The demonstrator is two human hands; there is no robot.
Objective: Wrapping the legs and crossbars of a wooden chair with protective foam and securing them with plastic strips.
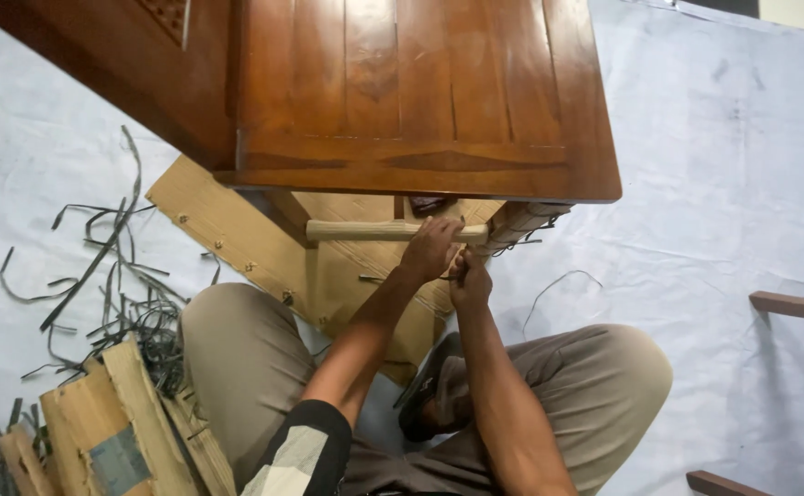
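Note:
I sit on the floor in front of a dark brown wooden cabinet (420,101). Under its front edge lies a pale, paper-wrapped wooden bar (356,231), set horizontally. My left hand (430,246) is closed over the right part of that bar. My right hand (469,280) sits just below and to the right of it, fingers curled near the bar's right end; what it holds is hidden. A cardboard sheet (237,230) lies beneath the cabinet.
Cut dark strapping bands (113,276) are scattered at the left. Torn cardboard pieces (117,432) lie by my left knee. A white sheet (724,184) covers the floor. Wooden pieces (797,305) stick in at the right edge.

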